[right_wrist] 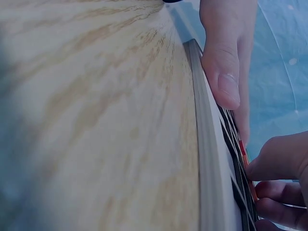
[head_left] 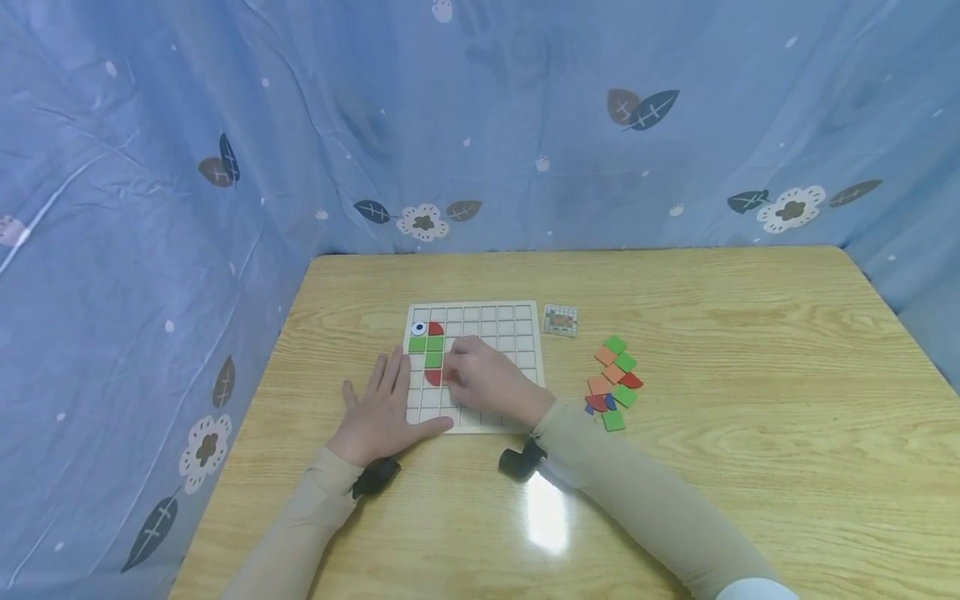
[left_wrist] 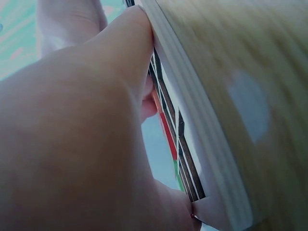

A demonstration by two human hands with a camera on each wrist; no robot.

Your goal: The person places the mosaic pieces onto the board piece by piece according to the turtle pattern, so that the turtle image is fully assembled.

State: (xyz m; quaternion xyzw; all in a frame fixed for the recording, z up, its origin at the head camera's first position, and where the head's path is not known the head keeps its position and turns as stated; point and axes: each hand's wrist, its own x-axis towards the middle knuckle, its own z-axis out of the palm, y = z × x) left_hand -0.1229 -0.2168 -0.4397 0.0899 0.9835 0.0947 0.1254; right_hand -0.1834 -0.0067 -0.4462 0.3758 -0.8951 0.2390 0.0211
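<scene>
A white grid board (head_left: pixel 510 314) lies on the table. On its left columns are a round eye tile (head_left: pixel 419 328), a red quarter-round tile (head_left: pixel 436 329), several green square tiles (head_left: pixel 433 359) and a lower red rounded tile (head_left: pixel 432 377). My left hand (head_left: pixel 377 421) rests spread at the board's left edge, its thumb on the near corner. My right hand (head_left: pixel 491 379) reaches over the board with curled fingers, pinching an orange tile (right_wrist: pixel 253 190) beside the lower red one. From the head view the orange tile is mostly hidden by the fingers.
Loose green, orange, red and blue tiles (head_left: pixel 613 372) lie in a scattered column right of the board. A small picture card (head_left: pixel 561 320) sits by the board's upper right corner. Blue curtain (head_left: pixel 540 125) surrounds the wooden table (head_left: pixel 750 375) at the back and sides.
</scene>
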